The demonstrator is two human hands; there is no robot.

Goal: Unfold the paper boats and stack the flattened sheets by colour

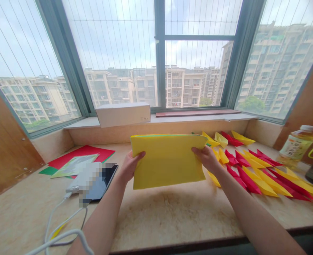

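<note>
A stack of coloured paper (168, 163), with a yellow sheet facing me and thin green and orange edges along the top, is held up above the stone counter (169, 219). My left hand (131, 164) grips its left side, thumb on the front. On the right side my right hand (205, 157) pinches it the same way. The fingers behind the paper are hidden. Beyond my right hand stand several folded paper boats (254, 180), yellow and red, in rows.
To the left lie red paper (86, 154), a white power bank (78, 179) and a phone (103, 184) with a white cable (49, 216). A drink bottle (297, 147) stands at the far right. A white box (123, 116) rests on the window ledge.
</note>
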